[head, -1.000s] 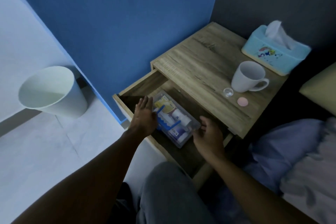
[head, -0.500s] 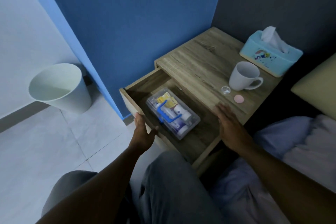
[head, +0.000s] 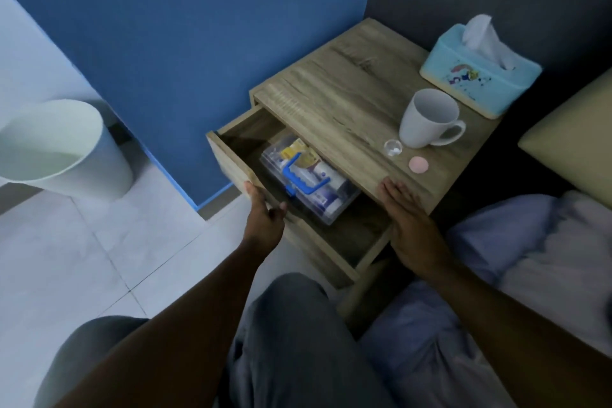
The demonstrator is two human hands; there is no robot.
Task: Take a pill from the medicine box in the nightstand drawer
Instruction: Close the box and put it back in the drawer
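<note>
Since the earlier frame both of my hands have left the medicine box: my left hand now grips the front panel of the nightstand drawer, fingers curled over its top edge, and my right hand lies flat and spread at the near edge of the nightstand top, holding nothing. I see the clear box with its blue handle lying inside the open drawer, partly under the top, with packets and tubes showing through the lid. On the top stand a white mug, a small clear cup just beside it, a pink round lid and a blue tissue box. A pale bin stands on the floor at left.
</note>
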